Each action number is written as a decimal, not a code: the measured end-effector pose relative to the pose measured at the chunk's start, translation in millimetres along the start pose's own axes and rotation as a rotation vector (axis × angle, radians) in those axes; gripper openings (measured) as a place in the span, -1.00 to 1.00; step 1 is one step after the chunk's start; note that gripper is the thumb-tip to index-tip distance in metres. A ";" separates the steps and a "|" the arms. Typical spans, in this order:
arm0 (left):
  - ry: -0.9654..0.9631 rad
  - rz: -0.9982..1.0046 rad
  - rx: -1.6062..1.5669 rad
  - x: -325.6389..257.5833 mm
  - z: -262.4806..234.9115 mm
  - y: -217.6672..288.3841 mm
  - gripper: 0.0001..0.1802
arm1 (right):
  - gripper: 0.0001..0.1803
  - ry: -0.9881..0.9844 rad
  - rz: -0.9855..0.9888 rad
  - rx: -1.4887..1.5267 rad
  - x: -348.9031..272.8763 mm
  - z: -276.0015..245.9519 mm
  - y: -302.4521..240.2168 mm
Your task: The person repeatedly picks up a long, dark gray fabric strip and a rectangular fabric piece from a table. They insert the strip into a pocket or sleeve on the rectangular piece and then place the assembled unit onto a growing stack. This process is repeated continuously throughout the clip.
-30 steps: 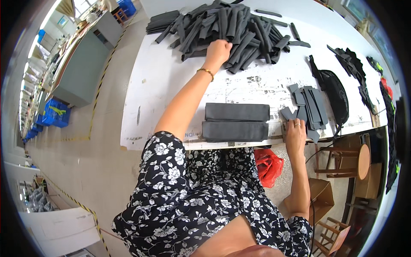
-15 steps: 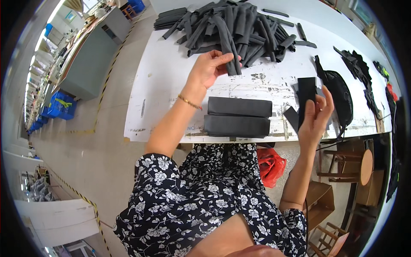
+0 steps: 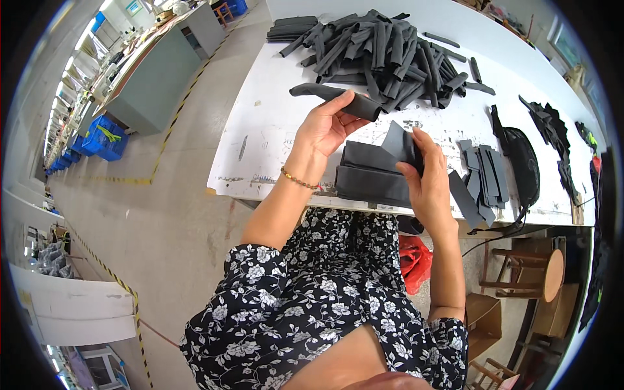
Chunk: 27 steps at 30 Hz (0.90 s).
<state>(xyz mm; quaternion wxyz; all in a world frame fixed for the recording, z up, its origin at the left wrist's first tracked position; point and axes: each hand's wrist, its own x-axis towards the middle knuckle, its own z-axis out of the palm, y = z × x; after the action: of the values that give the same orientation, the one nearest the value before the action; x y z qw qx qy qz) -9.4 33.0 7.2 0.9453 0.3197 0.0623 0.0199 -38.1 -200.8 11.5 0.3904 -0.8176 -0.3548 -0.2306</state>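
My left hand (image 3: 330, 127) is closed on a dark grey fabric sleeve (image 3: 312, 90), its end turned toward my right hand. Between the thumb and fingers of my right hand (image 3: 428, 172) is a flat dark grey strip (image 3: 398, 141), its far corner pointing up and left. The two held pieces are close but apart. Beneath them on the white table lie two neat stacks of flat black pieces (image 3: 370, 185), side by side; my right hand partly hides their right ends.
A large heap of dark sleeves (image 3: 390, 55) covers the table's far side, beside a tidy stack (image 3: 291, 29). Loose flat strips (image 3: 484, 175) and a black pouch (image 3: 522, 162) lie at the right. Stools (image 3: 552, 276) and a red plastic bag (image 3: 414, 263) are below the table edge.
My right hand has lifted a strip from the right-hand strips and moved left toward my left hand. The left hand has drawn a sleeve away from the heap, now turned sideways.
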 end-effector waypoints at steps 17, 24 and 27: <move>-0.044 -0.050 -0.034 -1.0 2.0 -4.2 -0.80 | -0.69 0.040 -0.015 0.089 12.3 -11.2 -3.2; -0.082 -0.030 0.080 -7.8 5.8 -11.0 -0.80 | -0.63 0.127 -0.219 -0.139 23.6 -11.8 -0.5; -0.093 -0.006 0.153 -13.3 11.2 -13.3 -0.77 | -0.65 0.149 -0.238 -0.212 24.1 -12.6 3.2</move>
<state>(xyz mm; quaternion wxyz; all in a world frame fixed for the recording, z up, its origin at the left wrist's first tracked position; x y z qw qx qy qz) -21.2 14.7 9.4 0.9201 0.3912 0.0207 -0.0026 -21.4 -202.7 33.2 0.2969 -0.7872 -0.3928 -0.3713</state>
